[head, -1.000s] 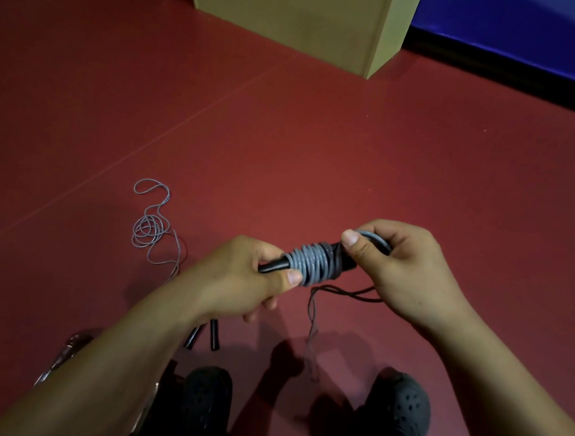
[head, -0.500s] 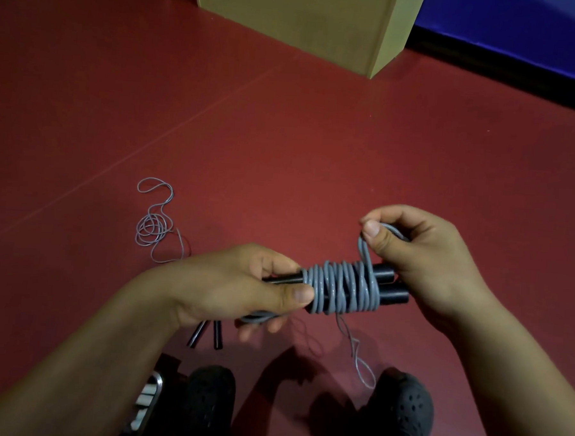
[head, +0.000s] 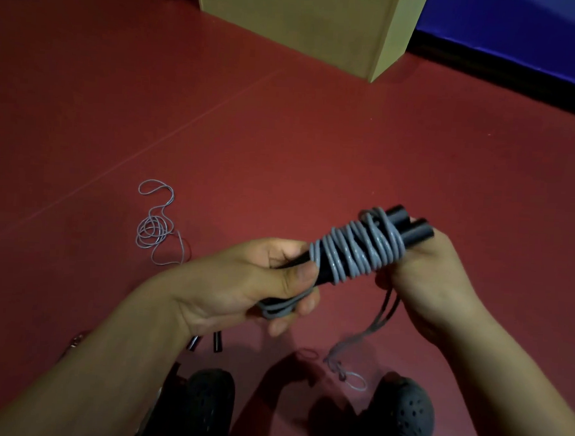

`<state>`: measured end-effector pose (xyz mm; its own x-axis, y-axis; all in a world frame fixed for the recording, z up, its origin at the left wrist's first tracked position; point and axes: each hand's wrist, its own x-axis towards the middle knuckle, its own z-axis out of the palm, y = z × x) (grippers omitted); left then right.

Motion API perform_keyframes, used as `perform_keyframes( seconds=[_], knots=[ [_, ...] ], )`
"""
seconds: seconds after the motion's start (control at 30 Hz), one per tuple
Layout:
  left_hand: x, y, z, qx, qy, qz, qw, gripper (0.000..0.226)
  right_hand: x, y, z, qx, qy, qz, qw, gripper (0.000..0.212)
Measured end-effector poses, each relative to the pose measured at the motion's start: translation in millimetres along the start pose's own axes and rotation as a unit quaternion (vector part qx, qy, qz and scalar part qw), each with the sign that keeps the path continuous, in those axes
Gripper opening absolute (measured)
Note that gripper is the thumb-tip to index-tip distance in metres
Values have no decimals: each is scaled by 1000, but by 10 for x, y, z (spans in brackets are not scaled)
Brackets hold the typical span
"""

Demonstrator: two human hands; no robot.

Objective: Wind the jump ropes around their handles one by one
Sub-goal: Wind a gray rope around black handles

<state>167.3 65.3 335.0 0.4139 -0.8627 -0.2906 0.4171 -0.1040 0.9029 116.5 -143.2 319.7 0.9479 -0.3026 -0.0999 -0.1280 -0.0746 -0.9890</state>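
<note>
The left hand point(head: 242, 282) is gripping the thin end of two black handles point(head: 408, 229) wrapped in grey rope point(head: 358, 248). The right hand point(head: 433, 278) is holding the thick end, fingers curled under. Another rope point(head: 155, 227) is lying on the red floor point(head: 284, 134).

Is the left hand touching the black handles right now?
Touching. The head view shows the left hand wrapped around the near end of the black handles, its thumb pressed on them.
</note>
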Motion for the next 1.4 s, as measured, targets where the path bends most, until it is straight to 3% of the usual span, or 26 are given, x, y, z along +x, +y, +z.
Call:
perform_keyframes(
  seconds=[0.2, 0.33, 0.6, 0.87, 1.0, 1.13, 1.3, 1.4],
  knots=[
    [119, -63, 5, 31, 88, 44, 995, 40, -106, 60, 151, -80, -60, 39, 994, 30],
    [185, -99, 37, 141, 171, 62, 973, 9, -157, 128, 225, -162, -100, 10, 982, 25],
    [285, -225, -34, 197, 367, 24, 909, 10, -203, 137, 293, -283, -167, -48, 943, 14],
    [268, -344, -286, 333, 461, -15, 822, 8, -216, 98, 292, -235, -126, -40, 963, 15],
    [224, -399, -322, 429, 425, -119, 788, 17, -201, 30, 234, -202, -100, -46, 973, 21],
    [256, -449, -202, 402, 295, -184, 847, 16, -190, -5, 197, -185, -95, -52, 977, 22],
    [266, -354, -110, 411, 214, -206, 862, 26, -113, 40, 86, -242, -52, -122, 961, 21],
    [234, -318, -74, 420, 168, -238, 859, 27, -63, 81, -51, -352, -26, -189, 916, 10]
  ],
)
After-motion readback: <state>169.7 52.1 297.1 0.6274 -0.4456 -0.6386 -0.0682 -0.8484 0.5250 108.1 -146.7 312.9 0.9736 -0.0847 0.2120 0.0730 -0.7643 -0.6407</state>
